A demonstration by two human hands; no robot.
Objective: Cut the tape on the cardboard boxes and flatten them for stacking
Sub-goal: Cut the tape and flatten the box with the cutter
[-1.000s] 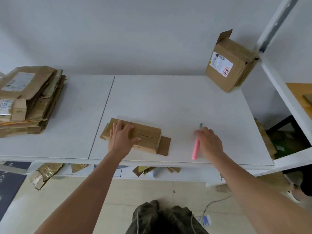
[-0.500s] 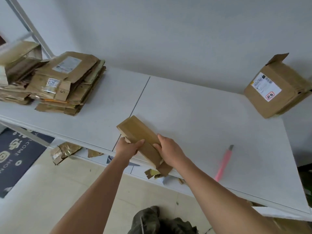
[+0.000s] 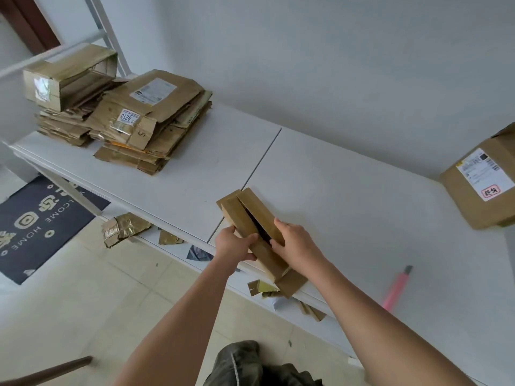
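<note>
Cardboard lies in two heaps at the far left of the white tabletop [image 3: 348, 196]: a pile of flattened boxes [image 3: 152, 126] with white labels, and beside it a second pile with a taped box [image 3: 69, 75] on top. Below the tabletop edge, a dark doormat [image 3: 36, 227] is on the floor, and cardboard scraps [image 3: 122, 228] lie on a lower shelf. Near the front edge, in the middle, both hands hold a small long cardboard box [image 3: 252, 218] that is tilted, with a dark slit open along its top. The left hand [image 3: 235, 243] has its grip clamped on the left side, and the right hand [image 3: 296, 243] has its grip clamped on the right side. To the right, a pink utility knife [image 3: 397, 288] lies on the tabletop, apart from the hands. At the far right stands a labelled brown box [image 3: 485, 188].
</note>
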